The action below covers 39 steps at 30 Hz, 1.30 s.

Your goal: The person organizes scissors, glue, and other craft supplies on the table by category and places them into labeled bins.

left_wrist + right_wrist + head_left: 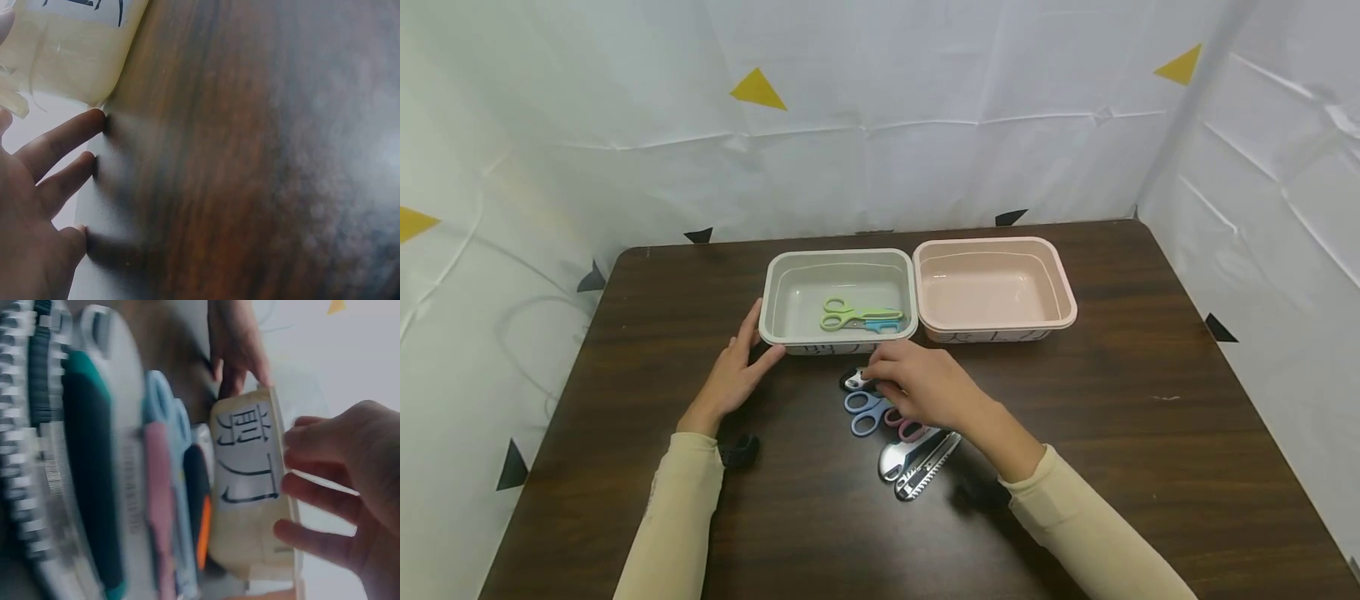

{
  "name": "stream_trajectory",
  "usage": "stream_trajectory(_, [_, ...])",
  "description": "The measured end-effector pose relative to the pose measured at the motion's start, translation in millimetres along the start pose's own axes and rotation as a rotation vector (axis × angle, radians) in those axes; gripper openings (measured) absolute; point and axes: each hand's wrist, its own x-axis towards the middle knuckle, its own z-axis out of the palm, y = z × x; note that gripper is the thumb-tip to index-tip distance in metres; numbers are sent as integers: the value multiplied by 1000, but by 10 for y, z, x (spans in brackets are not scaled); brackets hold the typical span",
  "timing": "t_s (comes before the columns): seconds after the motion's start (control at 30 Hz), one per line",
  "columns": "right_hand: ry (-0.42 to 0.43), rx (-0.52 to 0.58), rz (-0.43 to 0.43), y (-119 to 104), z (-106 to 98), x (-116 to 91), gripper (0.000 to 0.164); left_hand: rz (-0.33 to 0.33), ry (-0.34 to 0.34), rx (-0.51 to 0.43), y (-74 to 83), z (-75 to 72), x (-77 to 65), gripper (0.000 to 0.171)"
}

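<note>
We see a white sheet [925, 183] at the back and sides, then the brown table [1112, 467], and on it two bins side by side near the far edge: the pink bin [992, 292] on the right and the grey bin [805, 287] on the left.

The left hand [733, 375] lies against the grey bin's left front corner, fingers fairly straight and apart, clamped on nothing. The right hand [925, 383] hangs over the near side of that bin, above the pile; its fingers are bent but apart, and we see nothing pinched in them.

We judge the work partly done. Every tool we can see in a bin is in the grey one: the green scissors [861, 316] and, just beside and partly under them, the turquoise scissors [883, 327]. Left on the table, bunched in front of that bin, are the ribbed cutter [928, 467], the silver knife [87, 419] with its teal grip, the blue scissors [880, 407], the pink scissors [159, 475] and a black-and-orange tool [195, 481], whose kind we cannot tell. Smallest is the label [247, 456] on the grey bin's front, with its two characters for "scissors".
</note>
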Motion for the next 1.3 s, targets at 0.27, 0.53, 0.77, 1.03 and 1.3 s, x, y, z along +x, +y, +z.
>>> stream_trajectory(0.27, [-143,-59,118,16,89,-375,34,8,3,-1,0,1,-9,78])
stream_trajectory(0.53, [-105,-75,160,65,231,-609,30,-7,-9,-10,12,2,-38,76])
stream_trajectory(0.77, [-92,-57,183,81,254,-669,29,2,2,-4,3,4,-13,78])
stream_trajectory(1.03, [-83,-58,177,75,245,-700,28,2,2,-3,2,10,-4,77])
stream_trajectory(1.3, [-80,-44,192,63,251,-717,26,-9,7,-6,9,2,-15,77])
